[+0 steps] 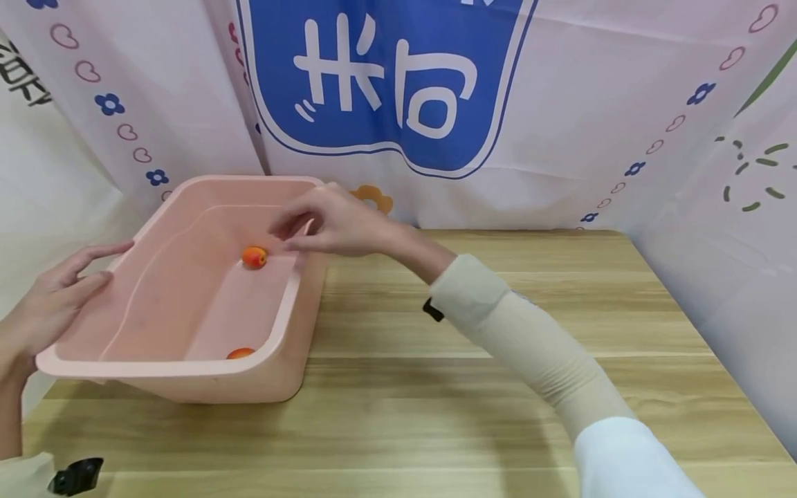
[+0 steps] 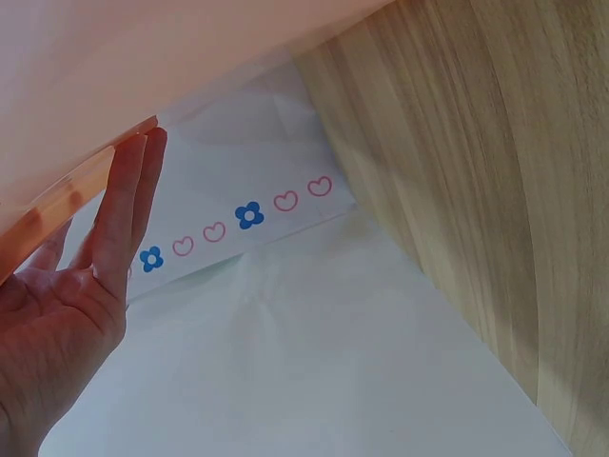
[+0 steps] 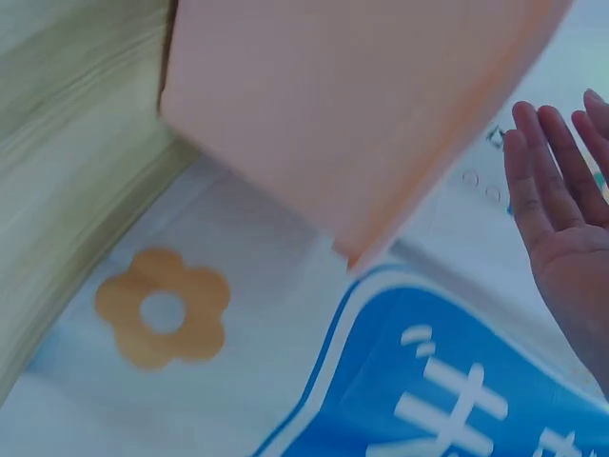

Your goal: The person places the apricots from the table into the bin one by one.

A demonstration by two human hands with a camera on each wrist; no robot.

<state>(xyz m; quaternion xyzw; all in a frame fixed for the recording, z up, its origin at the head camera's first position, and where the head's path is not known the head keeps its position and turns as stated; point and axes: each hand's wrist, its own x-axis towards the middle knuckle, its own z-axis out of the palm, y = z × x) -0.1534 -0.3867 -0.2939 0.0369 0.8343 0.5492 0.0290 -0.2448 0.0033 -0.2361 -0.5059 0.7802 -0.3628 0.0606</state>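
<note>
A pink plastic basin [image 1: 174,290] stands at the left of the table. My left hand [image 1: 52,304] grips its left rim, with the thumb over the inner side. In the left wrist view, the fingers [image 2: 122,205] lie along the outside beneath the rim. My right hand [image 1: 333,221] hovers over the back right corner of the basin, fingers loosely bent and nothing in them. Below its fingertips, a small orange-red fruit [image 1: 254,256] lies inside the basin. A second orange fruit [image 1: 240,353] is at the near end, partly hidden by the front rim.
The wood-grain table [image 1: 473,387] extends to the right of the basin. A white printed cloth [image 1: 573,124] with a blue badge hangs behind it, and white sheeting [image 1: 716,228] borders the right side.
</note>
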